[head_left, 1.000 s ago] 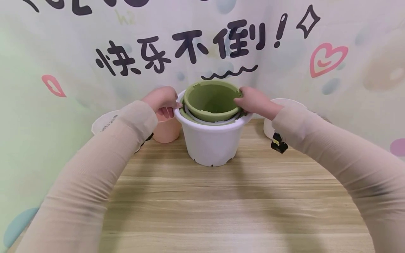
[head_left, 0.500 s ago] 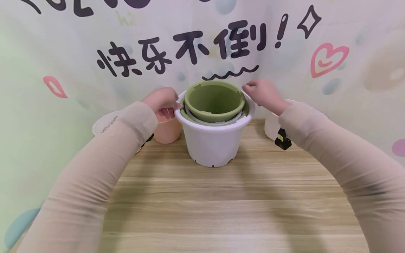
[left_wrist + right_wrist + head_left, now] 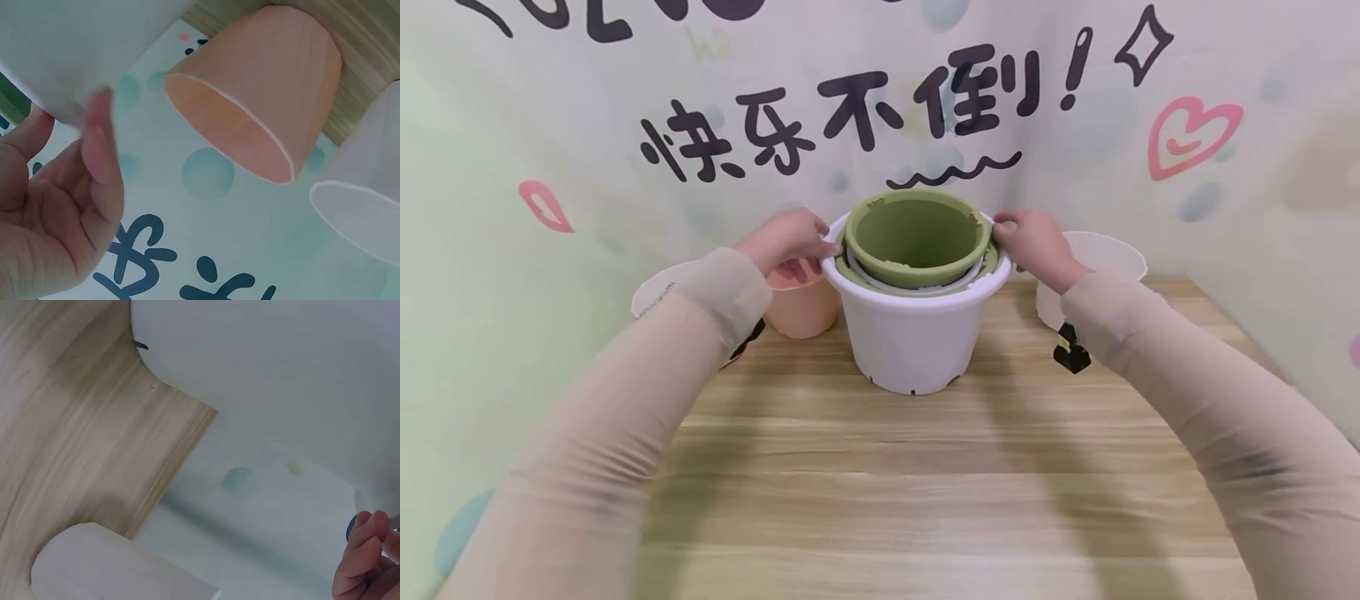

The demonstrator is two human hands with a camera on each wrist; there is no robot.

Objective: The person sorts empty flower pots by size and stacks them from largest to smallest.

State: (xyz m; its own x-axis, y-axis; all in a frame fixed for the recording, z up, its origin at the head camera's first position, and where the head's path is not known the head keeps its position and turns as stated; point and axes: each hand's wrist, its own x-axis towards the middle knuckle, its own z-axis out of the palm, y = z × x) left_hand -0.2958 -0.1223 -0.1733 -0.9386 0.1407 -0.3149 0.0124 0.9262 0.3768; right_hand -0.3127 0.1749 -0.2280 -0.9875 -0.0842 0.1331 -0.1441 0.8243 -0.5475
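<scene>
A white flowerpot (image 3: pixel 913 346) stands upright on the wooden table in the head view, with several smaller pots nested in it. The topmost is a green flowerpot (image 3: pixel 917 233); beneath it show a grey rim and another green rim. My left hand (image 3: pixel 790 242) pinches the white pot's rim on the left, thumb on top and fingers below. My right hand (image 3: pixel 1037 246) grips the same rim on the right. The right wrist view shows only the curled fingers (image 3: pixel 365 553) at the white wall's edge; the left wrist view shows the left hand (image 3: pixel 62 200) at the rim.
Left of the stack is a peach pot (image 3: pixel 802 308), also seen upright beside a white pot (image 3: pixel 365 187) in the left wrist view. Another white pot (image 3: pixel 1101 258) stands at the right, partly behind my sleeve. A printed cloth (image 3: pixel 850 108) hangs close behind the table (image 3: pixel 880 483).
My right hand let go near the green pot's rim, lifted away to the right, then came down on the white pot's rim. My left hand stays on the rim.
</scene>
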